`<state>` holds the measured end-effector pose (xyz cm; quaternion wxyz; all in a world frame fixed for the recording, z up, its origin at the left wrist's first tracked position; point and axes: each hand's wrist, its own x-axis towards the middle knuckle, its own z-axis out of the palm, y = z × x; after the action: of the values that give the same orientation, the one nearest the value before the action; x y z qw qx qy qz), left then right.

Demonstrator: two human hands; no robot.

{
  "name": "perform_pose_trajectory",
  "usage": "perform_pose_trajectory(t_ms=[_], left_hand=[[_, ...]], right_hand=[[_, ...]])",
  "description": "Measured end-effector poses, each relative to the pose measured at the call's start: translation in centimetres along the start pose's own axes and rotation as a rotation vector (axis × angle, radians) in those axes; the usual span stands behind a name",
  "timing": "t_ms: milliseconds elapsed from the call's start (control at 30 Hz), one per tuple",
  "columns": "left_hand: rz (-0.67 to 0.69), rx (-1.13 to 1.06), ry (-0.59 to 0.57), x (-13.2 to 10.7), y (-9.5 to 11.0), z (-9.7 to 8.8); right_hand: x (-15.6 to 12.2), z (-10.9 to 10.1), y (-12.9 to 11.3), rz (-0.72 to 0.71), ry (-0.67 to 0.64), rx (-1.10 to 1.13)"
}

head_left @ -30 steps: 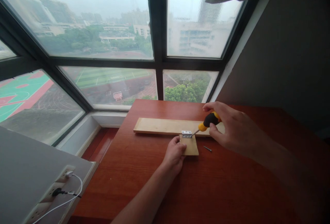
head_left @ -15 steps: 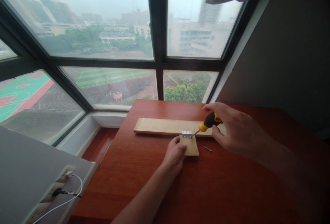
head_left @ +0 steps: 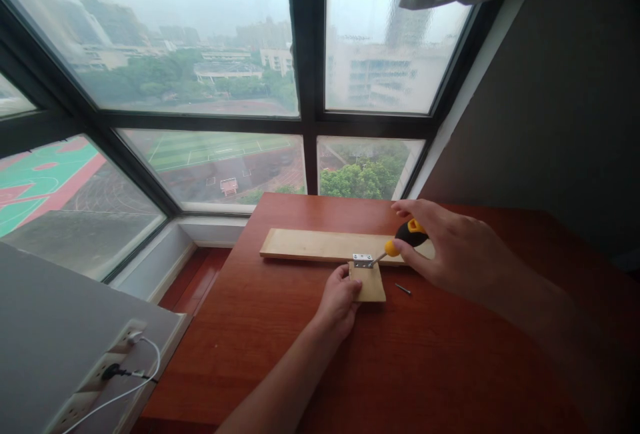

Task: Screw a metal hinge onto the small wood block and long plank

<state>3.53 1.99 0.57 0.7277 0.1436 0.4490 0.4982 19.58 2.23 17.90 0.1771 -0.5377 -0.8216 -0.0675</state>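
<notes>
A long pale wooden board lies across the far part of the red-brown table. A small wooden piece butts against its near edge, and a small metal hinge spans the joint. My left hand grips the small piece at its left edge. My right hand is closed round the yellow-and-black handle of a screwdriver. Its tip rests on the hinge.
A loose screw lies on the table just right of the small piece. Large windows stand behind the table. A grey wall rises on the right. At lower left a power strip holds a white cable and a black plug.
My right hand has shifted its fingers on the screwdriver handle, covering more of it. The left hand and the wooden pieces have stayed in place.
</notes>
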Motion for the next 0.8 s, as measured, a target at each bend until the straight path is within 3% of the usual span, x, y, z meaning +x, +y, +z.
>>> perform_pose_trajectory(t_ms=[133,333,567,800], left_hand=[[-0.003,0.006,0.002,-0.03,0.03,0.02],[0.0,0.003,-0.002,-0.09,-0.06,-0.04],[0.002,0.0,-0.007,-0.12,-0.02,0.01],[0.0,-0.009,0.007,-0.07,0.04,0.0]], right_hand=[[0.4,0.3,0.01,0.035,0.004,0.027],[0.1,-0.09,0.25,-0.066,-0.01,0.189],[0.53,0.37,0.27,0.038,0.016,0.115],[-0.08,-0.09,0.39,-0.009,-0.031,0.097]])
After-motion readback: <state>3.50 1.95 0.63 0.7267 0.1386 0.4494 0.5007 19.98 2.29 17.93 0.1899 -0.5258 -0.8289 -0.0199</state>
